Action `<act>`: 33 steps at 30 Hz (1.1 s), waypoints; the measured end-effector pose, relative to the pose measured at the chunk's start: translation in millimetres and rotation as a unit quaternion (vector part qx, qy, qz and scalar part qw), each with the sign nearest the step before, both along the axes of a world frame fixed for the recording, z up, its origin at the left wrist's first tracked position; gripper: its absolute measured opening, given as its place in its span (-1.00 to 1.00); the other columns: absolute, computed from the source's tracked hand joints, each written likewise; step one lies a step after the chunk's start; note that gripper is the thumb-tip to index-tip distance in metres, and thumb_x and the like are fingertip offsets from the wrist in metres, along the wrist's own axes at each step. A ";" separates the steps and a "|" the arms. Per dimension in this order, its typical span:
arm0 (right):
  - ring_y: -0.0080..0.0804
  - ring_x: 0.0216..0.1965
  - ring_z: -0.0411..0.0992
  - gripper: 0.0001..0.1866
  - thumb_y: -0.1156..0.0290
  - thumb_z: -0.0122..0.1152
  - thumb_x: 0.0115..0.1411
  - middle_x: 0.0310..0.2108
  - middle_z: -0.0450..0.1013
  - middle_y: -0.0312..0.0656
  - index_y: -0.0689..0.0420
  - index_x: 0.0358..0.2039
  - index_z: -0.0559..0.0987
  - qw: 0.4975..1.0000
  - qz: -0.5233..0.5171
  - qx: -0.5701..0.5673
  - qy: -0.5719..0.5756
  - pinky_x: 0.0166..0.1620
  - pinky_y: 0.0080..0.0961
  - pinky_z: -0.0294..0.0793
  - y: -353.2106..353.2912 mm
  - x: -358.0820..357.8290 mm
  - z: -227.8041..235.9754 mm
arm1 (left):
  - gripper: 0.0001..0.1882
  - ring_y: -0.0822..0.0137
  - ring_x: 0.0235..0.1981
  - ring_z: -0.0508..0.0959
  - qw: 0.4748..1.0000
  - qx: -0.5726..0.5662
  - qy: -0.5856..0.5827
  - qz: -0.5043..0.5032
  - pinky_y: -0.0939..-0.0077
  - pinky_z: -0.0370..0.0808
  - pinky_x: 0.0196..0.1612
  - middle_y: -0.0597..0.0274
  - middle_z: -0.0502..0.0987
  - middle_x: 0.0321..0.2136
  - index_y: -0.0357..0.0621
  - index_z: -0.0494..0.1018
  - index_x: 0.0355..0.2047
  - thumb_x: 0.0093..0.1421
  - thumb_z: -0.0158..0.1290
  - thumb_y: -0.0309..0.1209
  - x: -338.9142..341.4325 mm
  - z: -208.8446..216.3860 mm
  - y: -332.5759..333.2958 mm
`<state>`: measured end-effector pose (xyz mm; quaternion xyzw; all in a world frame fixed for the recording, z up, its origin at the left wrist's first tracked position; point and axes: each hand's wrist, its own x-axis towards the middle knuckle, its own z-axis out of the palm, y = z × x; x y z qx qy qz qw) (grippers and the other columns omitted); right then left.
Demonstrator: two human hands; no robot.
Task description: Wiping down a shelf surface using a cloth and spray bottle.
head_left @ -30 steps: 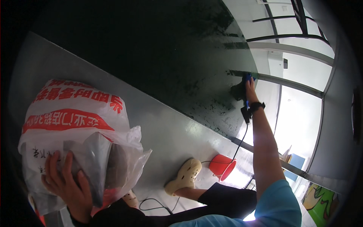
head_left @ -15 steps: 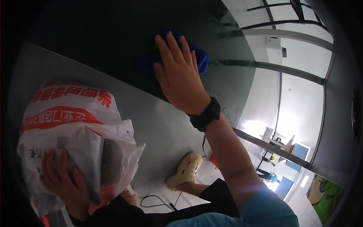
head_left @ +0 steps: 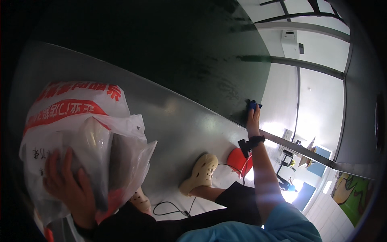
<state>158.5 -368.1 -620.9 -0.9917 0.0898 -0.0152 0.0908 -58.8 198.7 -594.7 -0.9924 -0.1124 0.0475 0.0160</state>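
My right hand (head_left: 254, 120) is stretched out at the edge of a dark green glossy panel (head_left: 169, 52), with its fingers close together, seen edge-on. A blue cloth (head_left: 254, 105) is pressed under its fingertips against the panel's corner, mostly hidden by the hand. Wet smears show on the panel above the cloth. At the lower left, my left hand (head_left: 68, 185) holds a bulky white plastic bag (head_left: 68, 129) with red print, its fingers bent over the bag's near side. Greyish contents show through the bag's gaping side.
Below the panel runs a grey surface (head_left: 161, 109). My feet in beige clogs (head_left: 201, 173) are on the floor, near a red object (head_left: 238, 161) and a looped black cable (head_left: 165, 209). A metal frame (head_left: 290, 151) borders the panel's right side, with a bright room beyond.
My right hand has moved with the blue cloth down and to the right, from the panel's middle to its lower right corner. The left hand stays on the bag.
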 end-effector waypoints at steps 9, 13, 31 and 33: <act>0.02 0.24 0.04 -0.43 0.51 0.06 0.13 0.22 0.11 -0.01 0.12 0.19 0.24 0.973 0.212 -0.046 -0.081 0.25 -0.05 -0.03 238.3 -52.5 -3.3 | -0.55 0.07 0.20 0.17 1.000 -0.014 -0.013 0.014 -0.14 0.00 0.12 0.16 0.22 0.14 0.11 0.29 0.12 0.25 -0.23 -0.13 2.1 2.8 -6.2; -0.06 0.27 0.03 -0.38 0.47 0.15 0.09 0.22 0.13 -0.12 0.05 0.20 0.24 0.915 0.390 -0.088 -0.052 0.24 -0.09 0.05 299.2 -29.3 3.3 | -0.56 0.07 0.20 0.17 0.999 -0.025 -0.010 0.025 -0.15 -0.01 0.12 0.17 0.22 0.13 0.12 0.29 0.11 0.24 -0.22 -0.15 3.2 4.9 -8.3; 0.01 0.28 -0.01 -0.23 0.44 0.20 0.01 0.25 0.02 0.06 0.24 0.24 0.13 0.902 0.406 -0.146 0.006 0.26 -0.16 0.03 262.7 -27.3 17.5 | -0.55 0.06 0.18 0.18 0.996 -0.069 -0.040 0.044 -0.24 -0.04 0.12 0.16 0.21 0.11 0.08 0.32 0.08 0.14 -0.11 -0.23 5.7 9.6 -10.6; 0.04 0.29 -0.04 -0.31 0.37 0.12 0.12 0.27 0.01 0.02 0.19 0.25 0.13 0.871 0.456 -0.184 -0.013 0.25 -0.09 0.08 313.4 -14.0 8.4 | -0.55 0.05 0.18 0.18 0.996 -0.060 -0.049 0.042 -0.23 -0.04 0.13 0.16 0.21 0.11 0.08 0.33 0.07 0.14 -0.10 -0.24 5.7 8.7 -12.0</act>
